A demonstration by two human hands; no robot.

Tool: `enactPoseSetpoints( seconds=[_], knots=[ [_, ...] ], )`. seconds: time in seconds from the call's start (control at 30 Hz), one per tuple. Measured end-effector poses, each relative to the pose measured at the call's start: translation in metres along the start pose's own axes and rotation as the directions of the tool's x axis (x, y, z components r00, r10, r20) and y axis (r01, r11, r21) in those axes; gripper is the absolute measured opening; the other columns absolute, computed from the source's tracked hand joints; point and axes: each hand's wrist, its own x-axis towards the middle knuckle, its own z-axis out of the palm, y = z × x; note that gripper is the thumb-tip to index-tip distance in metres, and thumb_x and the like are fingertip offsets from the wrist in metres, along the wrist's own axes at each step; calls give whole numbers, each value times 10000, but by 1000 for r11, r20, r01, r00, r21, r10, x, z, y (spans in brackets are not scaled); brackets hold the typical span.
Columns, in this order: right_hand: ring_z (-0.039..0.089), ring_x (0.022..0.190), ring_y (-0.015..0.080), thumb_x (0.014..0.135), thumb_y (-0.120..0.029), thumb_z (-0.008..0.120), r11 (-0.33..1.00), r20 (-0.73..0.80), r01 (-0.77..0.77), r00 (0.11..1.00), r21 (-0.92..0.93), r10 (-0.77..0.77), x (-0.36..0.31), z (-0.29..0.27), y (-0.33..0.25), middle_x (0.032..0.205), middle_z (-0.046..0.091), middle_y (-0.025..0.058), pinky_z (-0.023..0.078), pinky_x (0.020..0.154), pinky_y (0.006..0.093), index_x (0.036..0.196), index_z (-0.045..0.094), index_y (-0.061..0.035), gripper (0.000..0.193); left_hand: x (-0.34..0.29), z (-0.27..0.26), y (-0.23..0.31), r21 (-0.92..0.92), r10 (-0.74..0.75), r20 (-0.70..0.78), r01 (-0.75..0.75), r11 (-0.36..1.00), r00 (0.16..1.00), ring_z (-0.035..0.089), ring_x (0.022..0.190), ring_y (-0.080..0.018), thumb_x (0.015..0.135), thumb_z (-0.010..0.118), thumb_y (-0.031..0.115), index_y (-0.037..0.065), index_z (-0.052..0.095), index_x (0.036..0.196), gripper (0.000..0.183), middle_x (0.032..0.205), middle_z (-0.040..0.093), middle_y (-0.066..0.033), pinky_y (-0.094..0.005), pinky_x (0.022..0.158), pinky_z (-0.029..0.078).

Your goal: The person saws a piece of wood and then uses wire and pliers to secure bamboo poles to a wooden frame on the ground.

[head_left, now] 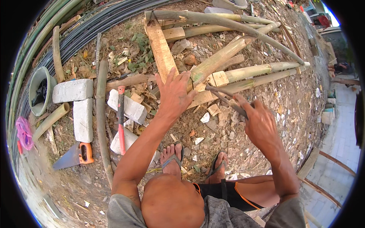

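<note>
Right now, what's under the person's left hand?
A rough wooden board runs under the left hand, and a bamboo pole shows beside it. The palm covers the rest, so I can't tell what it's touching.

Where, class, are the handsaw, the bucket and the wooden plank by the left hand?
Handsaw (71,156): head view, on its blade.
Bucket (39,75): head view, inner wall.
Wooden plank (160,49): head view, flat face.

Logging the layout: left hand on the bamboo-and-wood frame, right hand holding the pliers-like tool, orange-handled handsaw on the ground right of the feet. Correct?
One error: the orange-handled handsaw is on the ground left of the feet, as the head view shows. The rest stands: left hand on the bamboo-and-wood frame, right hand holding the pliers-like tool.
</note>
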Motion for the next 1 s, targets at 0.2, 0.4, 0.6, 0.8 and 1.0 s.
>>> enactPoseSetpoints(
  seconds=[0.2,0.4,0.6,0.8,1.0],
  knots=[
    [549,1161,384,902,-8,661,842,-197,188,925,-507,-325,50,-14,-15,1370,509,229,504,1019,543,1548,515,-184,685,0,-1,7,-167,-83,3,82,982,997,428,1511,-348,832,870,338,126,630,1443,690,1395,696,-114,-718,1241,122],
    [551,1136,343,940,-81,643,722,-219,209,866,-659,-450,62,-10,-22,1319,542,188,478,1022,556,1532,542,-200,612,-2,7,1,-232,-64,-62,48,972,996,403,1523,-379,813,886,314,113,622,1438,708,1375,700,-126,-702,1248,152],
    [540,1118,256,934,-191,668,585,-61,157,940,-796,-335,64,-24,-43,1154,582,104,465,958,435,1393,620,-80,475,-2,11,0,-292,-62,-75,38,956,995,402,1512,-421,805,895,259,86,610,1405,687,1372,696,-137,-675,1236,244],
    [575,1140,329,925,-91,649,554,-60,192,913,-810,-404,74,-30,-36,1142,585,143,483,970,549,1396,574,-16,483,-3,12,-2,-286,-52,-103,21,958,993,417,1499,-425,809,893,248,88,616,1393,666,1375,693,-126,-656,1226,282],
    [721,972,398,965,-122,632,720,35,344,913,-603,-407,113,-36,9,1049,688,192,565,871,528,1185,627,-65,227,-2,15,-1,-283,-57,-96,28,959,994,417,1501,-416,809,894,253,90,625,1405,674,1407,681,-103,-650,1232,280]
  ],
)
